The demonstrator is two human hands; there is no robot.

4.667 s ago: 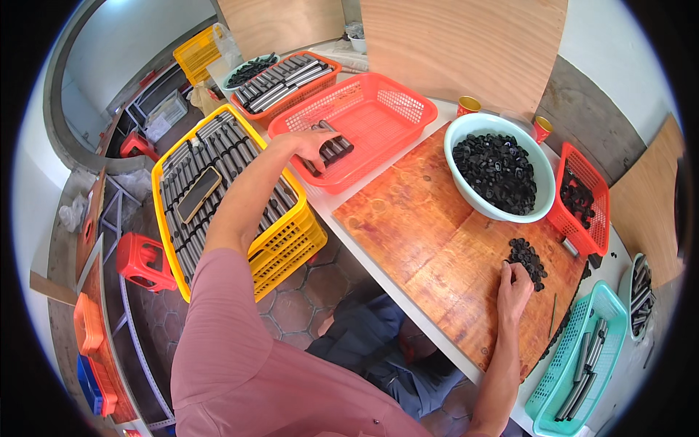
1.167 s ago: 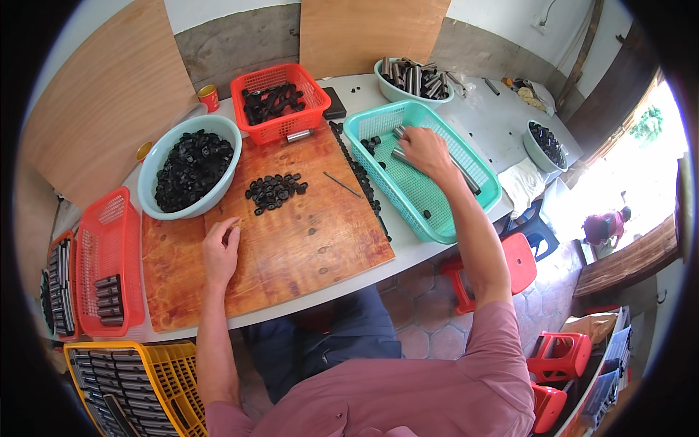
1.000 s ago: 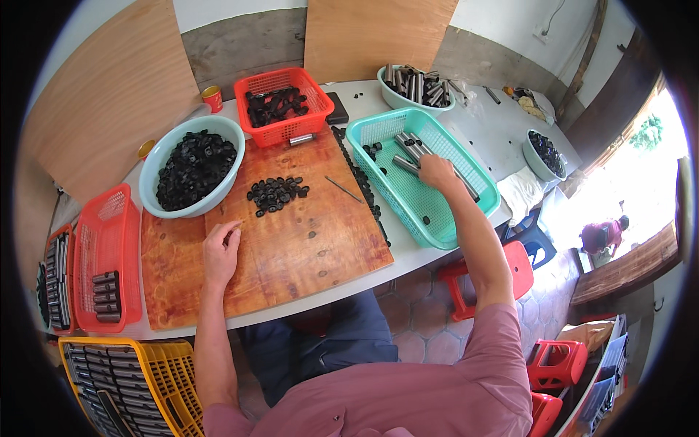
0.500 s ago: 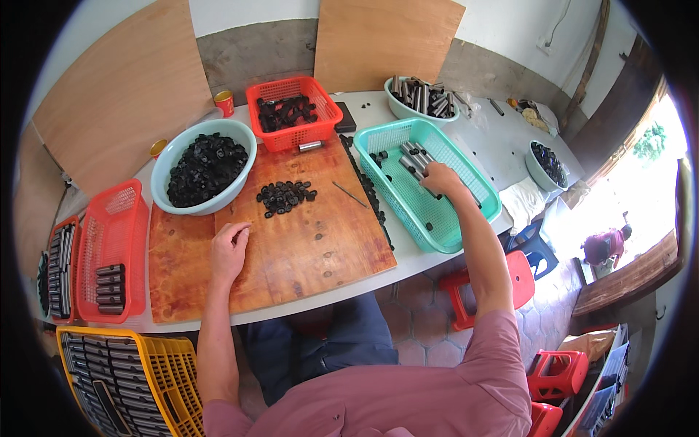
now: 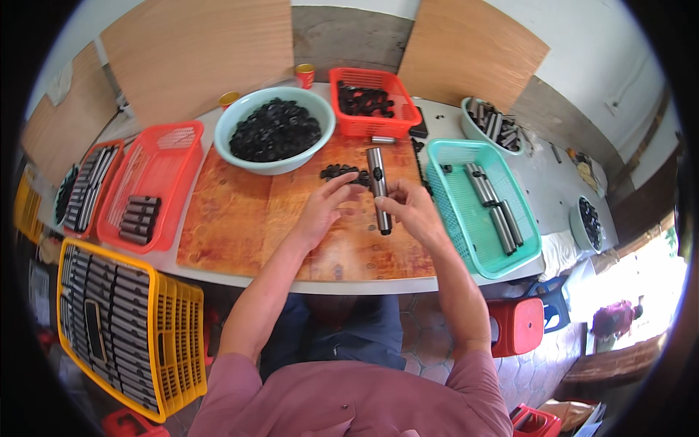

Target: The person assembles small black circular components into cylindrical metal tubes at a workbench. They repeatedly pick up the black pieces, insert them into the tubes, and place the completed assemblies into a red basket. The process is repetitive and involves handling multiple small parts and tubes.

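Observation:
A silvery metal tube with dark ends and a small black fitting on its side stands nearly upright above the wooden board. My right hand grips it around its lower half. To its left, my left hand has its fingers apart, close to the tube and holding nothing. Behind the hands lies a pile of small black plastic pieces, partly hidden by the fingers and tube. On the right, a turquoise basket contains several similar tubes.
Around the board are a pale blue basin heaped with black pieces, a red basket of black parts, and another red basket with tubes. A yellow crate of tubes stands lower left. A basin of tubes is far right.
My right hand has left the turquoise basket and brought a tube over the board. The left hand has lifted off the board toward it with fingers spread. The view has shifted left.

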